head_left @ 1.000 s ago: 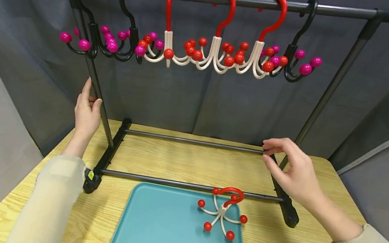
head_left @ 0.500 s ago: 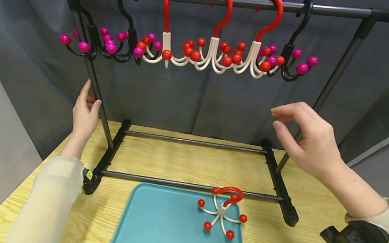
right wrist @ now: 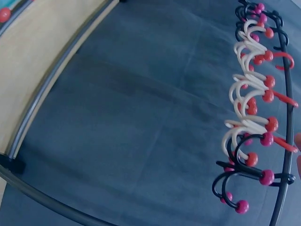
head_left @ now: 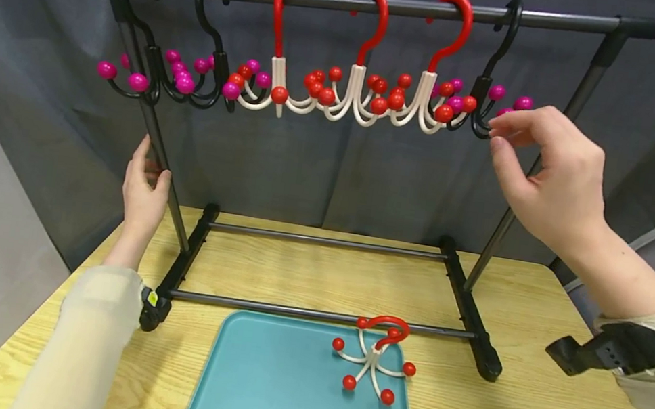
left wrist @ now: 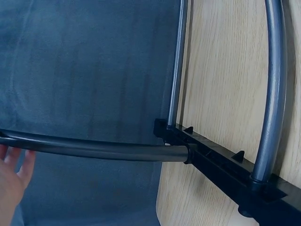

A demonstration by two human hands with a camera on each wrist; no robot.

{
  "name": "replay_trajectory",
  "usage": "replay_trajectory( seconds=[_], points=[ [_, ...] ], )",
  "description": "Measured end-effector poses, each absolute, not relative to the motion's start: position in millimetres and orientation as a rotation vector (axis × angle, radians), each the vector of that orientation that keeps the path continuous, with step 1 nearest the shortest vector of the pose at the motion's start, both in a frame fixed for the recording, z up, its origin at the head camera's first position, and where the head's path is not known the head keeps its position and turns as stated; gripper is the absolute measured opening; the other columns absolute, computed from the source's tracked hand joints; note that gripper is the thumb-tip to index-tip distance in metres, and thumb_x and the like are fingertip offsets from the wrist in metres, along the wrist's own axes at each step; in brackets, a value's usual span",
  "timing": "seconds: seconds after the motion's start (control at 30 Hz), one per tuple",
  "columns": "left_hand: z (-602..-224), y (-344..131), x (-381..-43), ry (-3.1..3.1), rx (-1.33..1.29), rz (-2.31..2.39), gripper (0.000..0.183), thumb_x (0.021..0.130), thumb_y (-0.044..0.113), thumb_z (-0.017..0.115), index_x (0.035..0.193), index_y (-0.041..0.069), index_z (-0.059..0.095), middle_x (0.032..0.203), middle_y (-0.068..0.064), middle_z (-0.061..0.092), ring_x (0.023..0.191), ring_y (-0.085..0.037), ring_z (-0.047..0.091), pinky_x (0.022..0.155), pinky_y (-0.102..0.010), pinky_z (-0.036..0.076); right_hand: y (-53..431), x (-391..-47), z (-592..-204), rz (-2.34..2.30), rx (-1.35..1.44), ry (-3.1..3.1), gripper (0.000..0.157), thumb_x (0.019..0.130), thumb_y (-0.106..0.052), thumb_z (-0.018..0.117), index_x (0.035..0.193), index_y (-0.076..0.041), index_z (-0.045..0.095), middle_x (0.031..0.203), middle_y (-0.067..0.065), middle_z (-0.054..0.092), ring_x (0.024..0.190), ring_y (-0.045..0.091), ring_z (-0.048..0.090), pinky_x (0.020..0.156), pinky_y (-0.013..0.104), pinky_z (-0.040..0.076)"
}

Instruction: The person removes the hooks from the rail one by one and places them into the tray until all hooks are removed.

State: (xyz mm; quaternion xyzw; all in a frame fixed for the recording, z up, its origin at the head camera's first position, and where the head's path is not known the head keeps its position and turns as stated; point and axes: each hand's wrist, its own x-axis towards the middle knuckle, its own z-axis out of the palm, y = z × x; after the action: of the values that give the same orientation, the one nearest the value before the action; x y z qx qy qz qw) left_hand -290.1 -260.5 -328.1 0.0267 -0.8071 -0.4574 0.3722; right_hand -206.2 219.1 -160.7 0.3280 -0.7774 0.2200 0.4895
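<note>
My left hand [head_left: 144,199] rests against the left post [head_left: 160,143] of the black rack, fingers nearly straight and thumb near the post's front. In the left wrist view its fingertips [left wrist: 28,162] meet the underside of that post. My right hand [head_left: 570,176] is raised by the right post, thumb and fingers loosely curved with nothing between them. Its fingertips overlap the lower prongs of the rightmost black hanger [head_left: 480,97], which has magenta balls. Three white hangers with red hooks and red balls, the middle one [head_left: 355,88] among them, hang from the top bar [head_left: 328,1].
Two more black hangers, one of them [head_left: 219,72] nearer the middle, hang at the left end. Another white hanger with a red hook [head_left: 389,323] sits at the right rear of a teal tray [head_left: 257,380]. The rack's front lower bar [head_left: 302,310] crosses behind the tray.
My right hand has risen from beside the rack's right foot to the height of the rightmost black hanger's prongs. My left hand has stayed at the left post.
</note>
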Motion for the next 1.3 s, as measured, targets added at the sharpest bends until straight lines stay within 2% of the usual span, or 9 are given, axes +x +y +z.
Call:
replay_trajectory(
  seconds=[0.1,0.2,0.27,0.37,0.47,0.63,0.77,0.93,1.3],
  points=[
    [-328,-262,-289,-2.06,0.075,-1.177,0.053,0.093,0.019,0.047,0.14,0.036,0.03,0.105,-0.008,0.049,0.091,-0.013,0.046,0.076,-0.028,0.035,220,-214,-152,0.54,0.731,-1.882,0.019,0.083,-0.005,0.057,0.098,0.004,0.063,0.09,0.018,0.064,0.076,0.003,0.053,0.078,0.006,0.032],
    [-327,-262,-290,-2.058,0.075,-1.158,0.051,0.094,0.023,0.047,0.14,0.035,0.031,0.102,-0.009,0.05,0.087,-0.011,0.046,0.077,-0.03,0.036,221,-221,-144,0.577,0.649,-1.89,0.02,0.084,-0.006,0.056,0.099,0.004,0.063,0.093,0.018,0.065,0.078,-0.017,0.044,0.073,0.006,0.031],
    [-328,-263,-291,-2.066,0.072,-1.139,0.051,0.095,0.023,0.047,0.141,0.034,0.029,0.102,-0.011,0.05,0.086,-0.011,0.045,0.077,-0.032,0.036,220,-225,-139,0.601,0.598,-1.911,0.022,0.085,-0.008,0.056,0.103,0.004,0.062,0.096,0.017,0.065,0.079,-0.023,0.039,0.069,0.005,0.031],
    [-330,-263,-293,-2.074,0.062,-1.123,0.051,0.095,0.021,0.045,0.142,0.031,0.028,0.103,-0.014,0.048,0.087,-0.016,0.045,0.079,-0.036,0.036,219,-231,-131,0.63,0.513,-1.945,0.026,0.087,-0.012,0.055,0.108,0.001,0.061,0.099,0.016,0.064,0.077,-0.022,0.039,0.068,0.005,0.031],
    [-330,-263,-293,-2.077,0.05,-1.116,0.051,0.096,0.019,0.045,0.143,0.027,0.027,0.103,-0.018,0.047,0.089,-0.022,0.045,0.08,-0.04,0.035,219,-238,-125,0.647,0.437,-1.975,0.03,0.087,-0.019,0.055,0.112,-0.002,0.059,0.102,0.014,0.063,0.078,-0.019,0.04,0.073,0.005,0.033],
    [-330,-263,-293,-2.09,0.045,-1.116,0.051,0.096,0.018,0.045,0.143,0.025,0.027,0.105,-0.02,0.047,0.092,-0.028,0.047,0.082,-0.042,0.035,220,-249,-119,0.658,0.334,-2.032,0.037,0.087,-0.03,0.055,0.119,-0.011,0.055,0.106,0.011,0.062,0.087,0.004,0.052,0.081,0.007,0.036],
    [-330,-264,-293,-2.09,0.042,-1.119,0.05,0.096,0.017,0.044,0.143,0.024,0.027,0.107,-0.022,0.047,0.096,-0.032,0.046,0.084,-0.044,0.034,218,-256,-117,0.67,0.232,-2.105,0.043,0.087,-0.036,0.055,0.126,-0.021,0.047,0.111,0.009,0.059,0.096,0.019,0.055,0.085,0.011,0.039],
    [-331,-263,-293,-2.091,0.042,-1.11,0.05,0.096,0.017,0.043,0.143,0.023,0.026,0.109,-0.023,0.047,0.098,-0.034,0.045,0.085,-0.046,0.034,213,-264,-116,0.681,0.152,-2.162,0.047,0.088,-0.037,0.053,0.131,-0.027,0.039,0.116,0.007,0.057,0.101,0.019,0.057,0.086,0.014,0.041],
    [-331,-263,-294,-2.107,0.062,-1.105,0.05,0.096,0.018,0.043,0.143,0.025,0.025,0.109,-0.022,0.046,0.097,-0.034,0.045,0.085,-0.045,0.034,206,-274,-114,0.732,0.12,-2.189,0.049,0.09,-0.03,0.051,0.135,-0.03,0.032,0.123,0.004,0.057,0.108,0.012,0.058,0.09,0.02,0.043]
  ],
)
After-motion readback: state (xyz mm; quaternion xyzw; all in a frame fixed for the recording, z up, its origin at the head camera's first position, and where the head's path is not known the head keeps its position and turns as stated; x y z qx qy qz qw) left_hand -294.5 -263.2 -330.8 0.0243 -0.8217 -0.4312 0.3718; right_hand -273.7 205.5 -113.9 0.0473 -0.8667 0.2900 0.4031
